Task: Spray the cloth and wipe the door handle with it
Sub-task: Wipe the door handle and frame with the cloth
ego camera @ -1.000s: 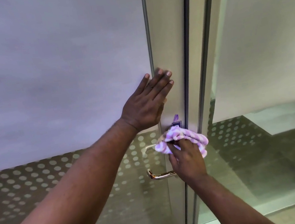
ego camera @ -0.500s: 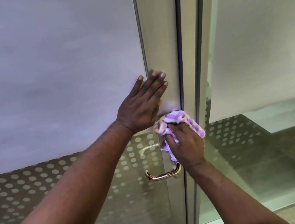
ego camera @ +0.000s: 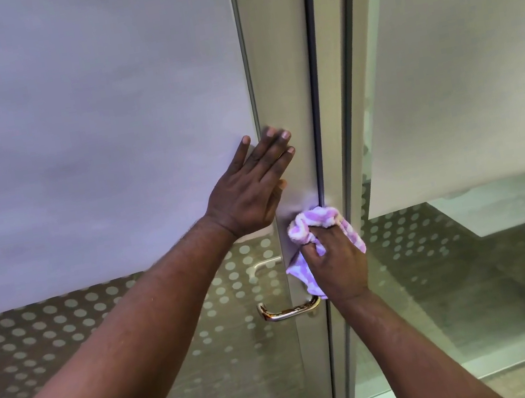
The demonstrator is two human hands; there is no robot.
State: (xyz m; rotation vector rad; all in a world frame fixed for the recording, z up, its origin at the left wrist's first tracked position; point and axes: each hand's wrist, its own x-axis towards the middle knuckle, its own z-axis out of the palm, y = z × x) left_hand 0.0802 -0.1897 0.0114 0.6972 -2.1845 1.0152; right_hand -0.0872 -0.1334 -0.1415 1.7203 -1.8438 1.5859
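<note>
Now wiping: our right hand (ego camera: 336, 264) clutches the cloth (ego camera: 314, 225) on the door frame (ego camera: 281, 91), left hand (ego camera: 252, 190) flat, fingers spread; next, down toward 6 o'clock to the handle (ego camera: 287, 312).

You face a glass door (ego camera: 85, 124) whose upper pane is frosted white; below that, a band of pale dots (ego camera: 51, 338) runs across the clear glass; a brushed metal frame (ego camera: 278, 74) stands upright down the middle, with a dark seal (ego camera: 315, 85) along its right edge; to your right a second glass panel (ego camera: 474, 59) carries the same frosting and dots; through its clear lower part you see a greenish floor (ego camera: 477, 284); the light is soft and even.
</note>
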